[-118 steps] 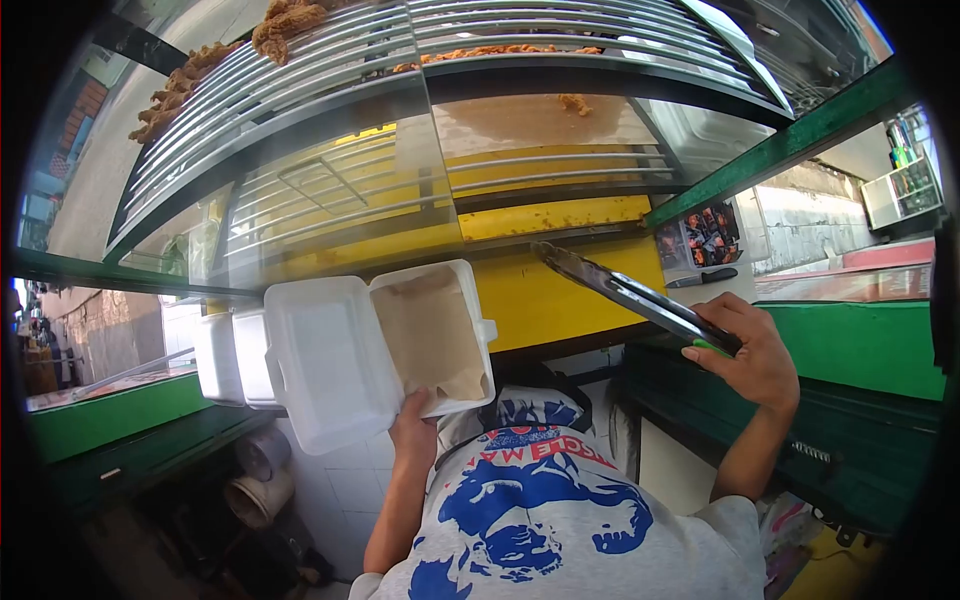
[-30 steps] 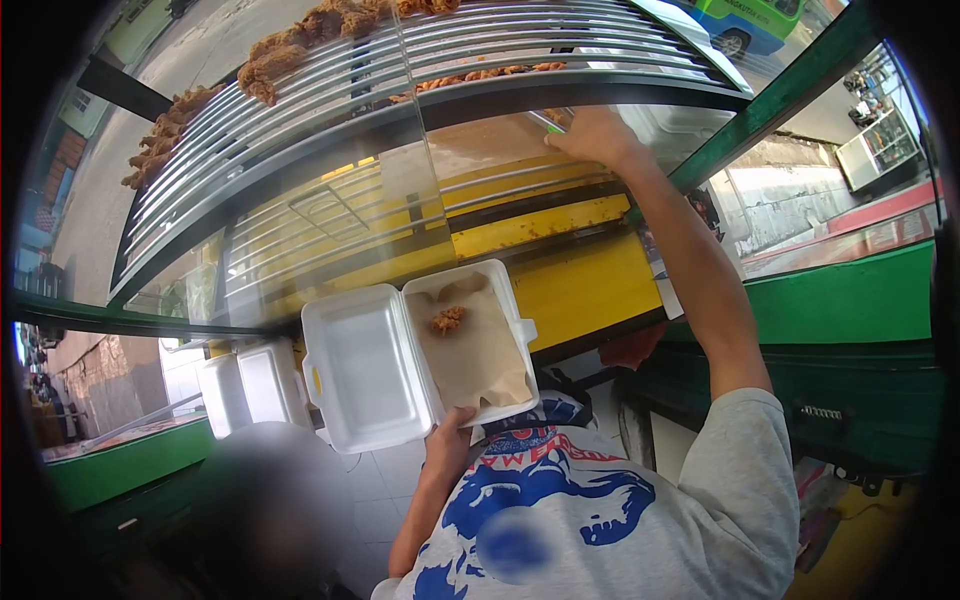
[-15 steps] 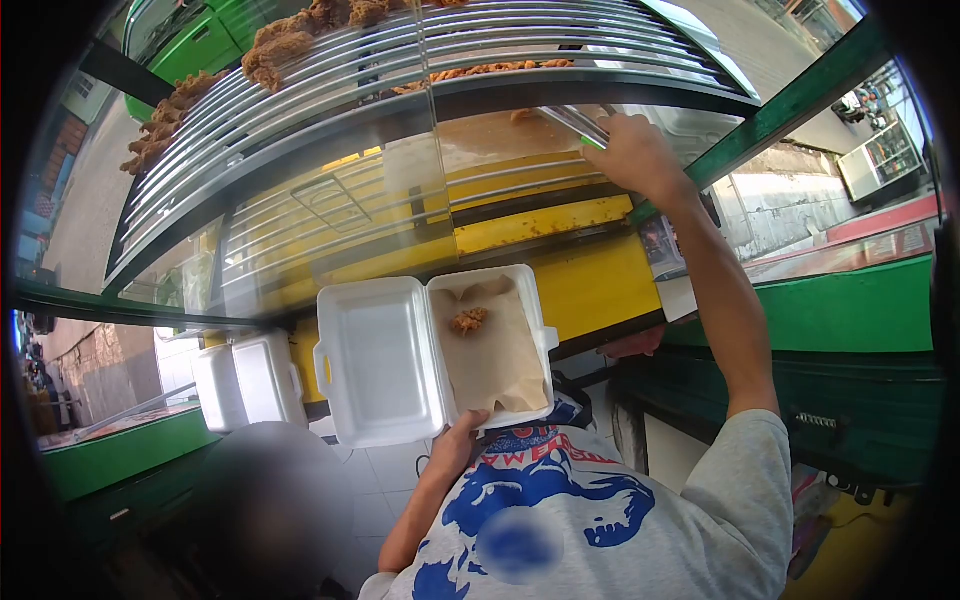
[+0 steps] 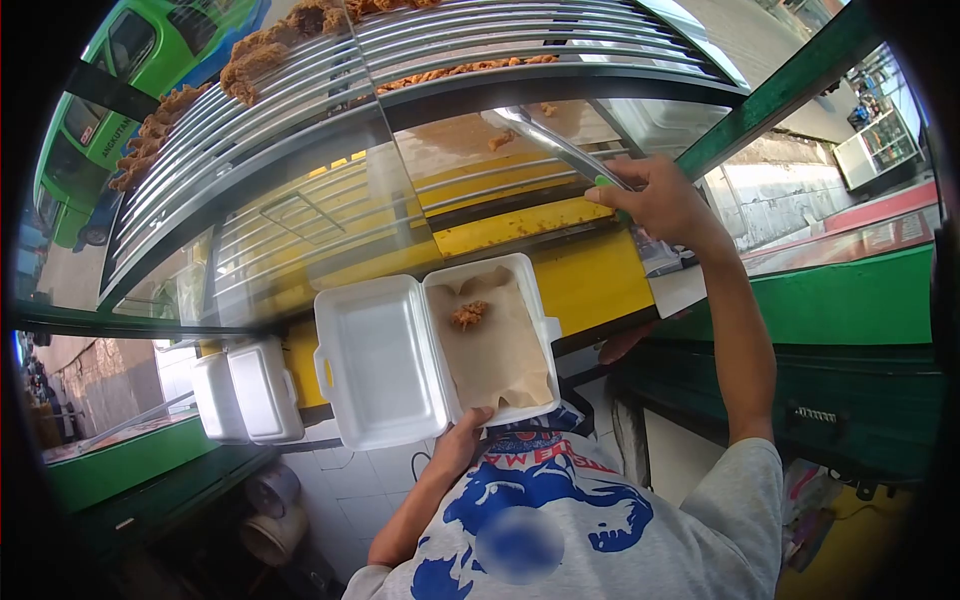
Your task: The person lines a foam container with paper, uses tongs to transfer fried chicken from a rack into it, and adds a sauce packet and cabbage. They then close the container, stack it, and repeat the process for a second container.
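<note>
My left hand (image 4: 462, 440) grips the front edge of an open white foam takeaway box (image 4: 385, 360), thumb over the rim. Brown paper (image 4: 500, 365) lines the box's right half, and one small piece of fried chicken (image 4: 468, 315) lies toward the back of it. The lid half, on the left, has nothing in it. My right hand (image 4: 665, 200) is closed around metal tongs (image 4: 560, 150) with a green part near the grip. Their far end reaches into the glass display case, right by a small fried piece (image 4: 502, 141).
Larger fried chicken pieces (image 4: 255, 70) sit on the slatted upper rack (image 4: 480, 75). A glass pane (image 4: 300, 210) covers the case's left front, above a yellow ledge (image 4: 590, 285). Closed foam boxes (image 4: 262, 390) stand at left. A green post (image 4: 780, 90) slants up at right.
My right hand and the tongs have come back toward me and slightly right. The box has barely shifted. A dark blurred shape at lower left is gone, showing buckets there.
</note>
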A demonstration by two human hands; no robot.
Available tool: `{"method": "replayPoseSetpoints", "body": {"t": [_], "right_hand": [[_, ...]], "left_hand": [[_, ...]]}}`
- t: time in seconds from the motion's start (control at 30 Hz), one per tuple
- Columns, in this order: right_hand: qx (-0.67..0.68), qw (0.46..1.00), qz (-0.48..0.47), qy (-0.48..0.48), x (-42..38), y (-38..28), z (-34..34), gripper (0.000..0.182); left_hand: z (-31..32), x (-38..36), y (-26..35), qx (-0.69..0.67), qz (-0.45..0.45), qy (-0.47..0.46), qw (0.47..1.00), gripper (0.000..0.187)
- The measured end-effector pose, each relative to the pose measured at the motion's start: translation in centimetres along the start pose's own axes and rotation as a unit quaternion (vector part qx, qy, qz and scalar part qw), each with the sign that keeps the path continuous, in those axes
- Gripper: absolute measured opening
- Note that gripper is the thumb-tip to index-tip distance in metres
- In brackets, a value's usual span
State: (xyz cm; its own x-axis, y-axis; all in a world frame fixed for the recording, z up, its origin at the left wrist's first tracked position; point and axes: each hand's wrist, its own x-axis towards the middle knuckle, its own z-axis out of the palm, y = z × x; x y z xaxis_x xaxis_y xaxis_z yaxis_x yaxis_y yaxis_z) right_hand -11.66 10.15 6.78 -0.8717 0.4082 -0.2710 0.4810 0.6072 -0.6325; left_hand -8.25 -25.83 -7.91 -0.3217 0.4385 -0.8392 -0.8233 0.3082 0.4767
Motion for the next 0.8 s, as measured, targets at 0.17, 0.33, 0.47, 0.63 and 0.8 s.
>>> {"method": "replayPoseSetpoints", "body": {"t": [0.17,0.33,0.47,0.63,0.8], "right_hand": [[0.007,0.998,0.057,-0.030,-4.5,-1.6,-0.7,0.046],[0.058,0.992,0.081,-0.074,-9.1,-0.4,0.0,0.051],[0.041,0.993,-0.025,-0.108,-10.3,1.3,1.2,0.054],[-0.086,0.979,-0.128,-0.131,-10.3,1.0,3.2,0.044],[-0.216,0.961,-0.164,-0.058,-10.4,0.6,4.3,0.048]], "left_hand": [[-0.2,1.2,-1.1,-0.016,0.001,0.003,1.000,0.047],[0.1,0.7,-0.2,-0.026,-0.042,0.003,0.999,0.039],[-0.2,-0.2,0.3,-0.047,-0.065,0.009,0.997,0.040],[-0.2,-1.4,0.5,-0.195,-0.041,-0.014,0.980,0.043],[-1.8,0.0,-2.2,-0.231,-0.052,-0.027,0.971,0.043]]}}
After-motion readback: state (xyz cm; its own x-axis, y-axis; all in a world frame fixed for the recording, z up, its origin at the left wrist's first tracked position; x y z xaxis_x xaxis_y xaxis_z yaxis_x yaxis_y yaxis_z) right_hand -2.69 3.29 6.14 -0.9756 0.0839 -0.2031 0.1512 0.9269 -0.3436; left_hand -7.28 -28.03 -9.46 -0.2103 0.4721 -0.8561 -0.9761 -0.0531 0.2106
